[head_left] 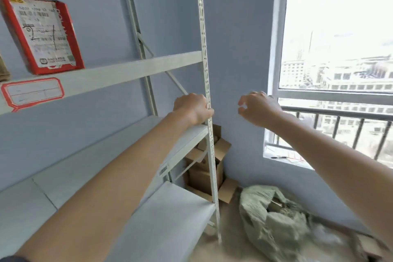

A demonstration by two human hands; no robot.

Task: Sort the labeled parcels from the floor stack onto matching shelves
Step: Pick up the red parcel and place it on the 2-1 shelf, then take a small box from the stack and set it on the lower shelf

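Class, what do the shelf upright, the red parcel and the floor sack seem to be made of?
Shelf upright: probably painted steel, pale matte grey, with punched slot rows. Red parcel: likely glossy card, with a white paper label. Floor sack: apparently woven plastic, dull green and crumpled.

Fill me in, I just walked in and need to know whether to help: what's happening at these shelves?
A person is at a white shelf rack. Their left hand grips the rack's front upright post; the right hand hangs in the air, fingers loosely curled, holding nothing. One red parcel with a shipping label leans on an upper shelf. A green woven sack lies open on the floor.
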